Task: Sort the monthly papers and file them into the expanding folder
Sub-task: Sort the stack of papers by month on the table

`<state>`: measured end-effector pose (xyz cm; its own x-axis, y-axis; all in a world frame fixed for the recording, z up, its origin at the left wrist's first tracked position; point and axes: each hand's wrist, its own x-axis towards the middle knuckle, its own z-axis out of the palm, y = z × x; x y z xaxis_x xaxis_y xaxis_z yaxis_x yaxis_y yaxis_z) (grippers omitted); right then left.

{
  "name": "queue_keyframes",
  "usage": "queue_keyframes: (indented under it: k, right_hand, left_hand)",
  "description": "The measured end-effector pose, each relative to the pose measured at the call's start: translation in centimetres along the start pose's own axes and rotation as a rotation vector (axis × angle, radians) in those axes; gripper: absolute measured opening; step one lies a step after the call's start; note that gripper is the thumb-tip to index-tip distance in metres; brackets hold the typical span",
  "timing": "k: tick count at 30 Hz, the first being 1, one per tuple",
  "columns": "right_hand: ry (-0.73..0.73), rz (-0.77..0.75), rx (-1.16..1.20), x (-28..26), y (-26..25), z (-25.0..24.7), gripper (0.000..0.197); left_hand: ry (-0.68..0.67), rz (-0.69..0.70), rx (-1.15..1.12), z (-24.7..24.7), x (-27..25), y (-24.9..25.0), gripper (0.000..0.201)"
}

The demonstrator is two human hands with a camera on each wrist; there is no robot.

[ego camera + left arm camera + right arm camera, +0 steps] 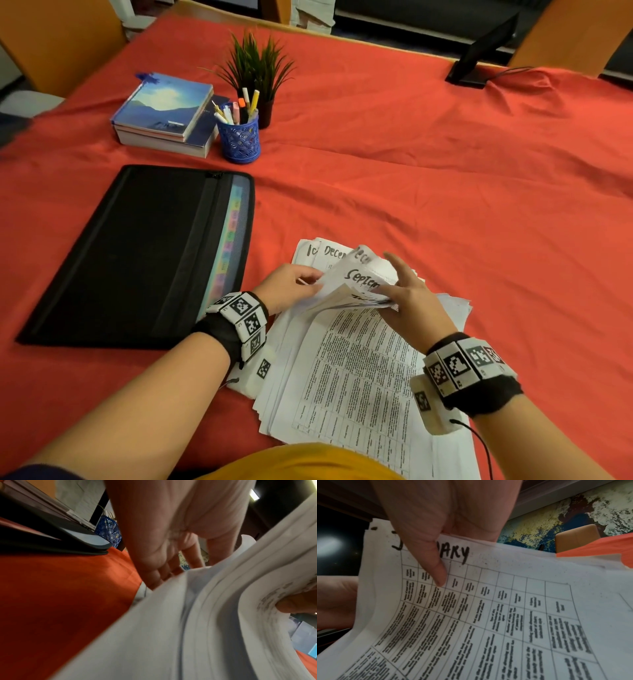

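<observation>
Left grip: the left hand point(289, 286) sits at the lower centre of the head view, fingers bent round the lifted left edge of a bundle of sheets; in the left wrist view the fingers point(159, 574) disappear behind the curled paper edges.
Right grip: the right hand point(407, 298) pinches the raised sheets from their right side; in the right wrist view its thumb point(435, 566) presses on a sheet headed with handwriting that ends in "ARY".
Papers: the paper stack point(359, 370) lies on the desk in the lower centre, loosely fanned, its top page a printed table. Its far end is lifted and bent between both hands. Handwritten headings show there: "Septem" on a raised sheet, "Decem" on sheets behind.
Expanding folder: the black expanding folder point(137, 253) lies flat at left of centre, just beside the stack, coloured tabs along its right edge.
Desk: covered by a red cloth point(445, 192).
Upper left: two stacked books point(164, 113), a blue pen holder point(241, 138) with pens, a small potted plant point(258, 68) behind it.
Upper right: a dark stand point(479, 58) with a cable.
</observation>
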<state>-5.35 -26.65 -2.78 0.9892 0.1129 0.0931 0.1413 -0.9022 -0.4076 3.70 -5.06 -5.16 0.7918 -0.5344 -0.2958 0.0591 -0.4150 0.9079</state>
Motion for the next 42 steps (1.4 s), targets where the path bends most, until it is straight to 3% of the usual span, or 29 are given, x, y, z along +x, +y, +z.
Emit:
queue_keyframes:
  k: [3, 5, 9, 11, 12, 13, 16, 19, 22, 27, 30, 37, 40, 42]
  right_hand:
    - [-0.043, -0.019, 0.01, 0.2, 0.4, -0.2, 0.035]
    - [-0.054, -0.054, 0.012, 0.3, 0.3, -0.5, 0.033]
    - [-0.054, -0.119, -0.009, 0.4, -0.4, -0.8, 0.032]
    - [-0.036, -0.117, -0.032, 0.3, -0.3, -0.7, 0.032]
    - [-0.016, -0.114, -0.059, 0.3, -0.3, -0.6, 0.033]
    - [0.015, -0.112, -0.096, 0.3, -0.3, -0.5, 0.033]
    - [0.082, -0.106, -0.167, 0.4, -0.2, -0.5, 0.035]
    - [0.046, -0.109, -0.149, 0.5, -0.1, -0.6, 0.035]
    - [0.009, -0.122, -0.089, 0.6, -0.1, -0.6, 0.036]
    - [0.039, -0.143, 0.021, 0.5, -0.2, -0.4, 0.036]
    - [0.056, -0.113, 0.061, 0.2, -0.3, -0.3, 0.033]
    - [0.057, -0.097, 0.086, 0.2, -0.1, -0.2, 0.035]
    - [0.039, -0.091, 0.071, 0.4, 0.0, 0.0, 0.038]
    - [0.017, -0.081, 0.08, 0.5, 0.1, 0.1, 0.039]
  left_hand:
    - [-0.104, -0.111, -0.136, 0.0, -0.4, 0.5, 0.039]
    - [-0.018, -0.132, -0.129, -0.1, -0.1, 0.1, 0.047]
    - [0.173, -0.114, -0.002, 0.2, 0.9, -1.1, 0.016]
    - [0.145, -0.169, 0.042, 0.6, 1.3, -1.3, 0.005]
    - [0.137, -0.178, 0.05, 0.6, 1.2, -1.0, 0.016]
    - [0.123, -0.155, 0.068, 0.7, 1.3, -1.2, 0.024]
    - [0.047, -0.069, 0.07, 0.5, 0.8, -0.5, 0.012]
    - [-0.035, -0.113, -0.012, 0.4, 0.4, 0.4, 0.023]
    - [-0.09, -0.16, -0.073, 0.1, 0.1, 1.0, 0.022]
    - [0.263, -0.157, 0.073, 0.0, 1.5, 0.0, 0.013]
    - [0.256, -0.203, 0.092, -0.1, 1.8, -0.1, 0.03]
    - [0.252, -0.02, 0.016, -0.3, 1.4, -0.3, 0.019]
    - [0.18, 0.04, -0.005, -0.4, 0.9, -0.3, 0.019]
    - [0.123, 0.008, -0.012, -0.6, 0.6, -0.3, 0.015]
